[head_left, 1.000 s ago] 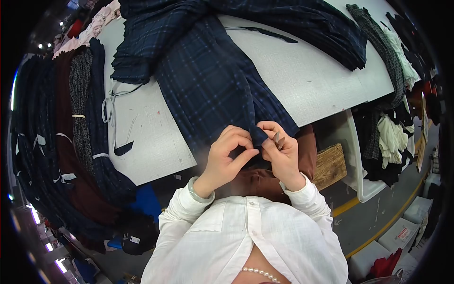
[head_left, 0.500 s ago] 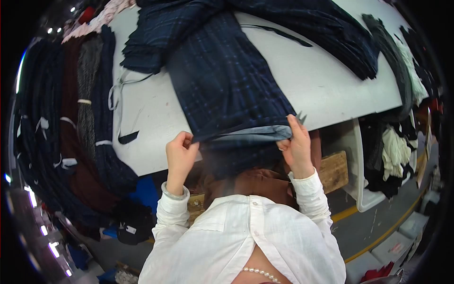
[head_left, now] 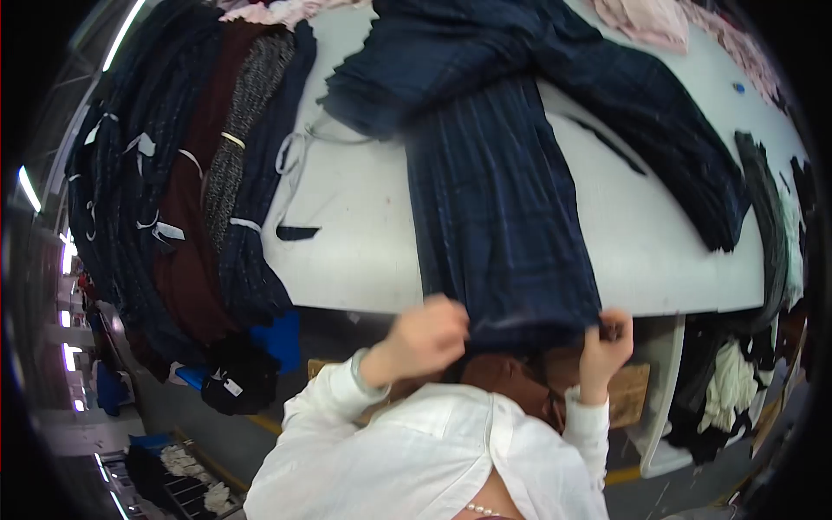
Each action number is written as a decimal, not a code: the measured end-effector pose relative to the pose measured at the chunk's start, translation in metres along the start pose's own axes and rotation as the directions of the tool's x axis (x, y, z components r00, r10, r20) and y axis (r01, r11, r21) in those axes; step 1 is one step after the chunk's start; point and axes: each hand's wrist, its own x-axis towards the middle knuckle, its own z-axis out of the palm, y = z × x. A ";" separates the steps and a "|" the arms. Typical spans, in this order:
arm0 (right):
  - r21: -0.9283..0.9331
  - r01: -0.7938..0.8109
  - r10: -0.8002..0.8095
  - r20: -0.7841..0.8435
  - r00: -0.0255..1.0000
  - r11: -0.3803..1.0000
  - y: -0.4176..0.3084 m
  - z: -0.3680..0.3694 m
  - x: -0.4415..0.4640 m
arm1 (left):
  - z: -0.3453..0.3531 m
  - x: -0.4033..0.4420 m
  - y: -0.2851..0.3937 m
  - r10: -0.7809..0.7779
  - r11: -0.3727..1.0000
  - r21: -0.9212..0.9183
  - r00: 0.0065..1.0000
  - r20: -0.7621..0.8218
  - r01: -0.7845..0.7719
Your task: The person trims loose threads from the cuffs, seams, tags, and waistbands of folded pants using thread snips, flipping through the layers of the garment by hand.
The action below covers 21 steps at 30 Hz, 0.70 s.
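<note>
A dark navy plaid cloth piece (head_left: 498,199) lies over the table and hangs at its front edge. My left hand (head_left: 429,334) is closed on the left corner of its near end, blurred by motion. At the right corner, my right hand (head_left: 607,345) is closed on the same cloth. A small dark object shows at the right fingers, too blurred to make out. Beyond, a folded stack of the same plaid fabric (head_left: 451,61) spreads across the table, with a long part reaching right.
The pale table (head_left: 355,251) has bundled dark and maroon fabrics (head_left: 204,199) hanging over its left side. Pink cloth (head_left: 646,22) lies at the back. A white bin (head_left: 663,390) with black and white cloth stands below right, beside a wooden board (head_left: 628,394).
My hands spread apart from the middle, opening out the cloth's near end, whose pale inside showed and is now mostly hidden. The view has shifted left, and the cloth appears farther right.
</note>
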 end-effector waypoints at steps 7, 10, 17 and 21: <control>-0.214 0.172 -0.093 0.335 0.937 0.961 -0.013 -0.017 0.011 | -0.052 0.033 -0.088 -0.472 0.470 -0.541 0.716 0.514 0.697; -0.123 0.083 -0.059 0.192 0.980 0.989 -0.021 -0.018 0.017 | -0.080 0.113 -0.197 -0.657 0.665 -0.622 0.719 -0.225 0.413; 0.030 -0.087 0.073 0.314 0.947 0.996 -0.051 0.023 0.015 | -0.072 0.206 -0.368 -0.938 0.239 -0.832 0.341 -0.065 0.501; 0.198 -0.259 0.164 0.399 0.902 0.945 -0.046 0.031 0.017 | -0.064 0.201 -0.271 -0.687 0.369 -0.916 0.617 -0.384 -0.160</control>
